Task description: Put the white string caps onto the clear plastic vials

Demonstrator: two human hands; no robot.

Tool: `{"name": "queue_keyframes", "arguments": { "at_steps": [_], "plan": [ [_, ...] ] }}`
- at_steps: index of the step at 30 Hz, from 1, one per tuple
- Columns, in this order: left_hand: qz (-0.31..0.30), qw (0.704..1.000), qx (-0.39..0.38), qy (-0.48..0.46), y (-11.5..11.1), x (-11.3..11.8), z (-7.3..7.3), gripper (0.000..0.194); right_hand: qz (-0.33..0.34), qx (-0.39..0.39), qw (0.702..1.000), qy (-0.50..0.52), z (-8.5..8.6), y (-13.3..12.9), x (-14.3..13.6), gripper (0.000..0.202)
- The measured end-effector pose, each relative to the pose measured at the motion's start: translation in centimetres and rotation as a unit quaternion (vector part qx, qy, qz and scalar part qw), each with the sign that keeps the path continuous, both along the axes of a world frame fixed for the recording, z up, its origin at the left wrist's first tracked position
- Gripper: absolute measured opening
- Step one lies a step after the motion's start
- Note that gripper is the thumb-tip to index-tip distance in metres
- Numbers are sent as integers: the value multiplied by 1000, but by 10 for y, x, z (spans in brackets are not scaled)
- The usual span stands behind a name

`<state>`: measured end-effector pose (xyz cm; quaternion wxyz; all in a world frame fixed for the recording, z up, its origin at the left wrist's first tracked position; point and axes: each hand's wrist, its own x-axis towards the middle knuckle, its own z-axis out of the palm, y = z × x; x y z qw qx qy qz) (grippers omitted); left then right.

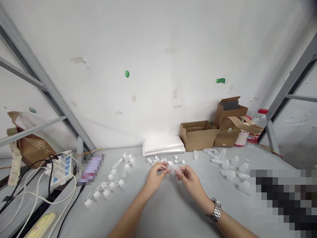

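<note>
Near the middle of the grey table, my right hand (187,176) holds a small translucent bottle (174,167), tilted, between its fingertips. My left hand (158,172) is closed at the bottle's upper left end, its fingertips pinched on a small white cap that is partly hidden. Just behind the hands lie several loose white caps (150,161). Several capped bottles (107,193) stand or lie on the left side of the table. On the right are several translucent bottles without caps (234,161), some upright, some lying down.
A stack of white sheets (163,145) lies against the wall, beside an open cardboard box (199,138), a brown bag (226,130) and a red-capped plastic bottle (261,120). At the left are a power strip (61,168) with cables and a blurred purple object (91,169).
</note>
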<state>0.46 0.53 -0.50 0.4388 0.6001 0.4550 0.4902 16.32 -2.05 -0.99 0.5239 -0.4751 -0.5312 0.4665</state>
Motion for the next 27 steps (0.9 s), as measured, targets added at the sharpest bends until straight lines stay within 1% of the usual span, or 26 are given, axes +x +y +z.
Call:
{"name": "queue_keyframes", "arguments": {
  "at_steps": [4, 9, 12, 15, 18, 21, 24, 27],
  "plan": [
    [-11, 1000, 1, -12, -1, -1, -2, 13, -33, 14, 999, -38, -1, 0, 2, 27],
    [-10, 1000, 1, -17, -4, 1, 5, 17, -63, 27, 994, -81, 2, -1, 4, 24],
    [-11, 999, -22, -43, -6, 2, 10, 19, -73, 34, 993, -87, 2, 0, 6, 24],
    [6, 993, -66, -100, -5, 1, 14, 20, -77, 35, 994, -63, 3, 0, 8, 26],
    [44, 980, -93, -169, -2, -5, 15, 23, -57, 38, 997, -40, 6, -1, 7, 27],
    [72, 959, -109, -252, 2, -10, 15, 25, -31, 43, 998, -47, 10, -4, 4, 25],
    [64, 937, -149, -310, 5, -13, 13, 25, -10, 48, 996, -75, 9, -8, 2, 22],
    [63, 920, -189, -337, 5, -12, 12, 24, -5, 59, 994, -92, 6, -10, 0, 20]
  ]
}}
